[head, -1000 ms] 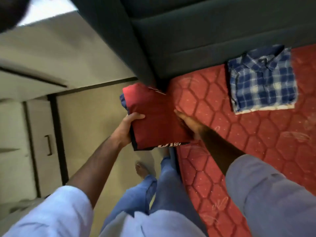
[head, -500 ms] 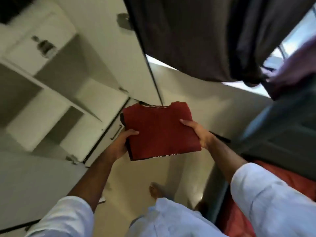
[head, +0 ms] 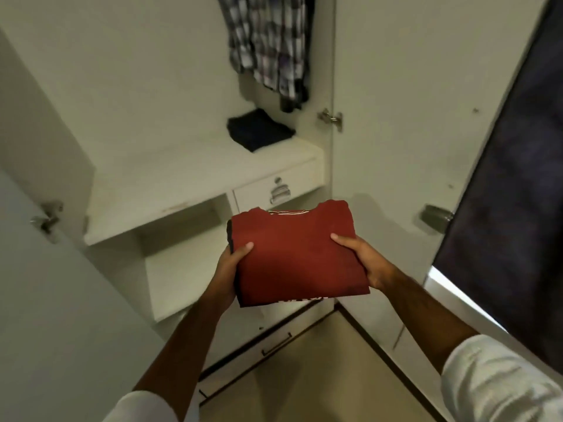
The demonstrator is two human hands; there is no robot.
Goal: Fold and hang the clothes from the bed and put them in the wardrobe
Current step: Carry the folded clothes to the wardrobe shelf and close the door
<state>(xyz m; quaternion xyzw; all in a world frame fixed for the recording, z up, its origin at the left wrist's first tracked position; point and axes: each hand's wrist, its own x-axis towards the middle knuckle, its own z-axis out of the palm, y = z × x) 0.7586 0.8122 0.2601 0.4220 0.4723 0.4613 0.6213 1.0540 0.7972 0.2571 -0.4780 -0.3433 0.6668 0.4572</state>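
I hold the folded dark-red cotton shirt (head: 297,257) level before the open white wardrobe (head: 195,166), left hand (head: 231,263) and right hand (head: 364,260) gripping its sides; I'd slide it flat onto a shelf, keeping folds square.

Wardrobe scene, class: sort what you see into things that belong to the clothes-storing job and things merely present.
Job:
folded red shirt, gripped by left hand and right hand
wardrobe shelf
hanging checked shirt
folded dark garment

Merely present:
drawer handle
dark curtain

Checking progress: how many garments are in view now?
3: a red shirt held by both hands, a dark folded one on the upper shelf, a plaid shirt hanging above. More may hang out of view.
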